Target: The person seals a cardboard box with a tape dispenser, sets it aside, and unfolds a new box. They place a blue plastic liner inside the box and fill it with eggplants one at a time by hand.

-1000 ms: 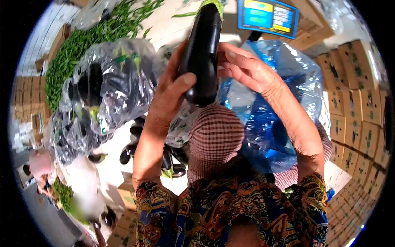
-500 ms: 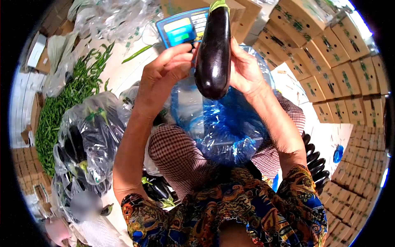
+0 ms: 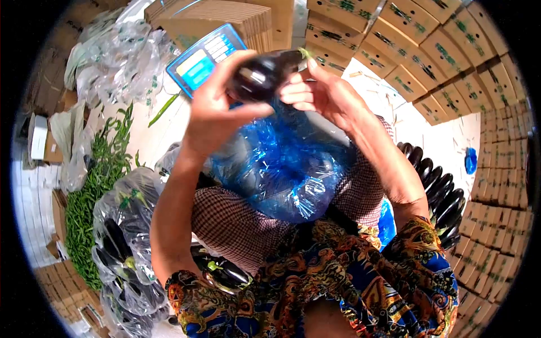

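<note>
A glossy dark eggplant [image 3: 260, 78] is held up in front of me, tilted so that its green stem points right. My left hand [image 3: 217, 98] wraps round the blunt end, with the thumb underneath. At the stem end, the thumb and fingers of my right hand [image 3: 329, 94] close on the eggplant. Below both hands, a crumpled blue plastic bag [image 3: 293, 160] lies between my knees; whatever may be inside it cannot be made out. Just behind my left hand stands a blue digital scale [image 3: 197, 66] with a lit display.
A heap of green peppers [image 3: 90, 219] lies at left, near clear bags of eggplants [image 3: 121, 225]. Rows of eggplants [image 3: 442, 191] lie at right. Stacked cartons [image 3: 445, 67] line the right side. Flattened cardboard [image 3: 231, 25] and loose plastic bags [image 3: 124, 56] are at the back.
The eggplant has turned from upright to nearly sideways and moved left. My left hand now grasps its blunt end, and my right hand has shifted to the stem. The view has shifted too.
</note>
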Motion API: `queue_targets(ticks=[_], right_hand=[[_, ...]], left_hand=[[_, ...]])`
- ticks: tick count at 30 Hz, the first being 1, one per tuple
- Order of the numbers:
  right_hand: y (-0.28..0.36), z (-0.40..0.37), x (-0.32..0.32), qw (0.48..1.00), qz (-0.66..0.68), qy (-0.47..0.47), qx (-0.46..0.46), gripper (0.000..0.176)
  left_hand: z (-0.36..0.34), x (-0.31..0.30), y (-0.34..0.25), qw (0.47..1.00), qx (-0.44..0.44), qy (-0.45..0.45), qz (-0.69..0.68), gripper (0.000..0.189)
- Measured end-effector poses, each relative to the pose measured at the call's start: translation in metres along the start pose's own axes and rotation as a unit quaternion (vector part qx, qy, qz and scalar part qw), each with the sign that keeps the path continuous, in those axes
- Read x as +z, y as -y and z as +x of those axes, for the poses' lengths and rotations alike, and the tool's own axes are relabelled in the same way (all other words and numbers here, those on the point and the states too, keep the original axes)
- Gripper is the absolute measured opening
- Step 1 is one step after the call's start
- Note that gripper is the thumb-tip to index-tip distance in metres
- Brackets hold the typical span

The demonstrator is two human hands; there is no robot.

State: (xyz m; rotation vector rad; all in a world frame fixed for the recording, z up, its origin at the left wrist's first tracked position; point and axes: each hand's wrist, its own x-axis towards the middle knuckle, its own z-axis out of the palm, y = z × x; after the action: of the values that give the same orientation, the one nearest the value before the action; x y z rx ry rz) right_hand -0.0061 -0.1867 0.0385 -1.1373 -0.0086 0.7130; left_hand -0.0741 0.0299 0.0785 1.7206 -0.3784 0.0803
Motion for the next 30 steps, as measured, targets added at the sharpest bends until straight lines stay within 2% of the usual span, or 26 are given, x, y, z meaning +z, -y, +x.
queue_targets(ticks=[2,4,5,6,9,10,12,13,14,16,17,20,24,28,30], right_hand=[[0.008,-0.022,-0.011,0.978,-0.160,-0.025,-0.133,0.033],[0.016,-0.041,-0.019,0.937,-0.248,-0.091,-0.228,0.022],[0.015,-0.046,-0.021,0.862,-0.350,-0.153,-0.334,0.015],[0.022,-0.062,-0.022,0.811,-0.441,-0.205,-0.324,0.024],[0.037,-0.078,-0.025,0.558,-0.607,-0.178,-0.537,0.050],[0.038,-0.075,-0.034,0.511,-0.646,-0.176,-0.539,0.056],[0.031,-0.077,-0.049,0.622,-0.628,-0.144,-0.444,0.060],[0.038,-0.089,-0.046,0.759,-0.577,-0.100,-0.285,0.061],[0.039,-0.095,-0.048,0.781,-0.574,-0.065,-0.238,0.060],[0.028,-0.099,-0.057,0.850,-0.484,-0.002,-0.208,0.066],[0.022,-0.099,-0.057,0.873,-0.441,0.014,-0.208,0.063],[0.016,-0.106,-0.061,0.926,-0.352,0.019,-0.134,0.059],[-0.001,-0.109,-0.076,0.940,-0.318,0.031,-0.117,0.054],[-0.015,-0.105,-0.079,0.944,-0.294,0.052,-0.139,0.047],[-0.016,-0.106,-0.075,0.951,-0.282,0.056,-0.113,0.045]], left_hand=[[0.010,-0.011,0.020,0.972,-0.022,0.020,-0.235,0.049],[0.010,-0.013,0.035,0.943,-0.035,0.004,-0.330,0.048],[0.012,-0.011,0.042,0.936,-0.035,0.006,-0.351,0.048],[0.016,-0.007,0.045,0.927,-0.036,0.011,-0.372,0.048],[0.019,0.003,0.054,0.900,-0.053,0.035,-0.431,0.048],[0.018,0.004,0.060,0.890,-0.067,0.046,-0.449,0.048],[0.016,0.011,0.061,0.881,-0.072,0.063,-0.462,0.048],[0.016,0.014,0.060,0.878,-0.074,0.068,-0.469,0.047],[0.016,0.017,0.061,0.878,-0.078,0.076,-0.466,0.048],[0.016,0.026,0.062,0.878,-0.087,0.093,-0.462,0.050],[0.017,0.030,0.064,0.878,-0.092,0.103,-0.459,0.052],[0.015,0.037,0.053,0.881,-0.123,0.106,-0.444,0.055],[0.013,0.042,0.053,0.893,-0.143,0.081,-0.418,0.055],[0.010,0.042,0.061,0.910,-0.147,0.103,-0.374,0.051],[0.009,0.042,0.065,0.905,-0.161,0.095,-0.382,0.048]])
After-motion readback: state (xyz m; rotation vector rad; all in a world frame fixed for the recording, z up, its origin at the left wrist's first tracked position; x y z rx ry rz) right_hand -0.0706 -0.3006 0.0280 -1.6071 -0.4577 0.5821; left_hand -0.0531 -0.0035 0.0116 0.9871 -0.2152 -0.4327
